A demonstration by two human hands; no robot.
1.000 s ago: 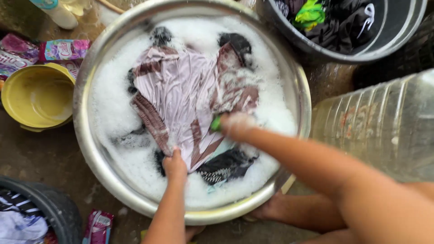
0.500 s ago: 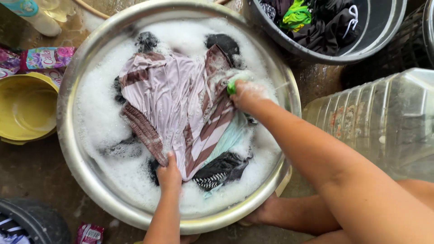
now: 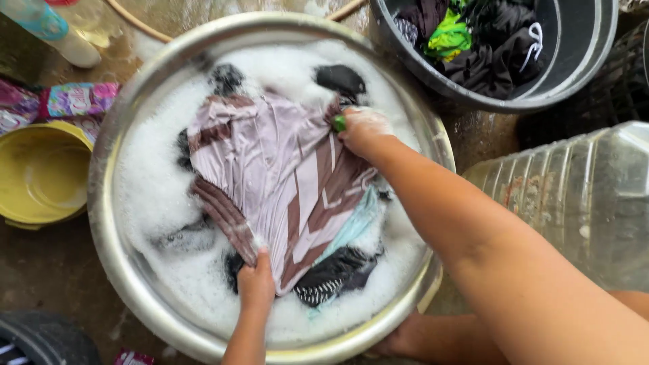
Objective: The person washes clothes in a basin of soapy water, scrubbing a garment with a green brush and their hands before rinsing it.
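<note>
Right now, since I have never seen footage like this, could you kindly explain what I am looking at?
No machine here: the camera sits on a person's head, looking down at their own bare hands. The left hand pins the near edge of a striped mauve garment in a round metal basin of suds. The right hand, covered in foam, presses a small green object on the cloth. Around it: a yellow bowl, a dark tub of clothes and a big clear plastic bottle.

home wash spot outdoors, wet concrete floor (image 3: pixel 54 263), metal basin (image 3: pixel 128 270) w/ suds, clothes bucket (image 3: pixel 581 40), detergent sachets (image 3: pixel 81 98)
</note>
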